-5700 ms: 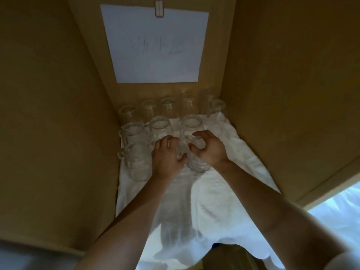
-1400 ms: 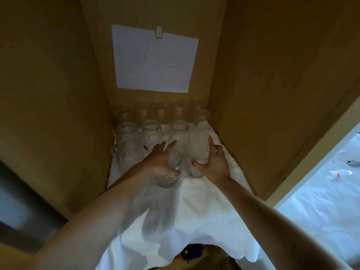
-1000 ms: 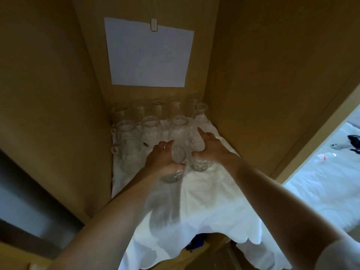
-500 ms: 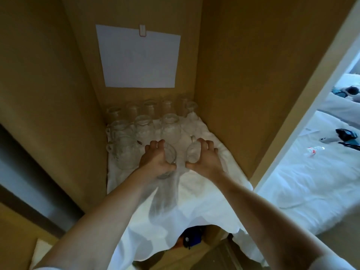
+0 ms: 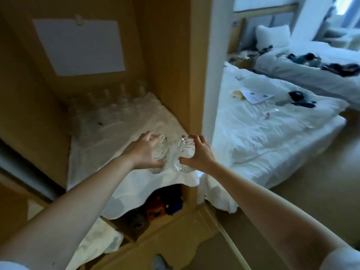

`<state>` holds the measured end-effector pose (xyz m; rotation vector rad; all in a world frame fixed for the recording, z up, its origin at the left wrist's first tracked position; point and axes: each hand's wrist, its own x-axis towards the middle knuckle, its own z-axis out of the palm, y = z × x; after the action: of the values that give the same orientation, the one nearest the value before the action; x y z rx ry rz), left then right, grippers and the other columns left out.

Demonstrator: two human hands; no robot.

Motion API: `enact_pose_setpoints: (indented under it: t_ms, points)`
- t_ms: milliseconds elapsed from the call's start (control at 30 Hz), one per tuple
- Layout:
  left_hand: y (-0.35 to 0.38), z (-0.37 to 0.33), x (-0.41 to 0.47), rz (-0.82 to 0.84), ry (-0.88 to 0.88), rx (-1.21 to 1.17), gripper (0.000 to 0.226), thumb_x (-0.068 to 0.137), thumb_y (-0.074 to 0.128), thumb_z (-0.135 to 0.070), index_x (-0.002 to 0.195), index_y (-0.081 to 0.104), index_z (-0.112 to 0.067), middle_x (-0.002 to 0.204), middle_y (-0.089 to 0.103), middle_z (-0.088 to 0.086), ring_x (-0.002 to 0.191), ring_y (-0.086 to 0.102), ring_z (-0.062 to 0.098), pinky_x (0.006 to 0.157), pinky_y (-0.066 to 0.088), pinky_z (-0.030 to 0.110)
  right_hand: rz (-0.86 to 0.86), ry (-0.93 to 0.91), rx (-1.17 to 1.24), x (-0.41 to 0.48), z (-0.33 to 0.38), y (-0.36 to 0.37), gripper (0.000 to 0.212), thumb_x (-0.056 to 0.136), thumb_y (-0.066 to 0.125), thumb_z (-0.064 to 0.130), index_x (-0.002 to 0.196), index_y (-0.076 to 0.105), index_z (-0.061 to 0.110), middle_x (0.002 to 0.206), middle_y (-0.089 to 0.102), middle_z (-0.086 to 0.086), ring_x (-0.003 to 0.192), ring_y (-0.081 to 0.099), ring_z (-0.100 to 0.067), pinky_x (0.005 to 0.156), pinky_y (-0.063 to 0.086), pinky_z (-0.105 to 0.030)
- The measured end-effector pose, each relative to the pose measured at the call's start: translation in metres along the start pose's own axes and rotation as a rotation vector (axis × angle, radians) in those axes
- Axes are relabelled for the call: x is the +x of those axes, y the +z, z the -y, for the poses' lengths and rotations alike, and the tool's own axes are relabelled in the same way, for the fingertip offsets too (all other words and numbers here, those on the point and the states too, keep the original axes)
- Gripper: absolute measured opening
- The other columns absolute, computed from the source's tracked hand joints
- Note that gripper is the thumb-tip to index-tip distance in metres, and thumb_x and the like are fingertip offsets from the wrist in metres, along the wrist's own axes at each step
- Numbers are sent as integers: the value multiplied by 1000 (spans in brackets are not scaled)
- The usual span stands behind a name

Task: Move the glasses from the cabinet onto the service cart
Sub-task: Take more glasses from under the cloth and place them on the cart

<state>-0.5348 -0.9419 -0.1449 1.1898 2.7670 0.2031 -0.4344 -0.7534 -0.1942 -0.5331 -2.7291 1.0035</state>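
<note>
Since half a second ago both hands have drawn back from the rows of glasses to the front edge of the shelf, each bringing a glass with it, and the view has swung right so that a bedroom shows past the cabinet side. The left hand point(image 5: 146, 152) is curled around a clear cut-pattern glass point(image 5: 161, 156), fingers over its top and thumb low on its side. The right hand point(image 5: 196, 155) grips a second glass point(image 5: 185, 154) of the same kind the same way. The two glasses sit between the hands, just beside each other, ribbed facets catching the light, tilted a little. Below them lies the white cloth point(image 5: 109, 152) that covers the shelf and hangs over its front. Beyond the left hand, at the back of the cabinet point(image 5: 169, 61), the remaining glasses point(image 5: 101, 112) stand blurred in rows under a white paper sheet point(image 5: 81, 45). Right of the right hand is a bed point(image 5: 272, 129) with white bedding.
</note>
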Motion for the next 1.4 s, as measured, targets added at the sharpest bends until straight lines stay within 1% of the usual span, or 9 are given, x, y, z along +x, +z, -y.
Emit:
enact_pose_setpoints:
  t_ms: [133,233,467,600,733,900,1033,1167,1400]
  points:
    - [30,-89,7,86,168,37,98,69,70,-60,149,25,-26,145,31,-1,134,34,17,102,40,34,-35,126,-20,-60,-65,-44,86,66,78,46,138,36,26,136,39,-5,122,44,-30,101,40,-40]
    - [56,-162,25,131,283,45,97,68,69,-62,148,26,-27,144,34,2,134,36,20,103,40,36,-97,258,-69,-105,-121,-81,89,64,77,55,137,33,29,138,38,-3,124,44,-28,100,42,-42]
    - [114,-329,75,165,604,88,98,67,67,-65,147,26,-27,142,37,4,128,42,25,94,45,40,-307,693,-114,-222,-244,-157,90,63,72,62,138,33,32,134,41,-2,119,48,-27,97,45,-41]
    - [154,-428,100,223,819,91,103,69,68,-63,151,21,-21,145,35,8,131,38,26,100,41,38,-425,904,-91,-281,-298,-188,90,65,73,58,139,32,29,135,40,-5,120,46,-30,94,48,-44]
    - [188,-520,122,296,1020,77,103,70,65,-65,152,17,-25,148,30,5,135,33,23,103,40,39,-548,1093,-68,-321,-342,-215,91,66,73,59,141,31,29,140,37,-4,124,44,-30,98,45,-43]
    - [224,-627,160,377,1264,58,100,71,64,-65,151,16,-30,149,28,1,136,32,22,102,42,41,-765,1339,-35,-340,-393,-248,88,69,75,52,141,32,27,141,34,-5,126,39,-28,97,43,-41]
    - [232,-689,195,477,1449,113,102,70,69,-58,151,14,-29,150,24,1,136,28,22,102,42,40,-886,1534,14,-330,-423,-268,87,72,74,46,142,30,20,143,31,-9,129,31,-30,100,38,-39]
    - [235,-747,224,512,1568,135,102,70,69,-55,151,14,-28,150,23,2,137,25,24,106,39,41,-995,1618,100,-318,-443,-284,86,73,74,44,142,31,19,142,31,-10,129,30,-31,104,34,-38]
    - [266,-833,232,611,1654,160,103,70,74,-51,151,13,-33,149,24,2,137,23,23,102,38,40,-950,1676,290,-332,-482,-283,91,69,78,47,143,31,23,144,31,-6,132,29,-27,108,32,-37]
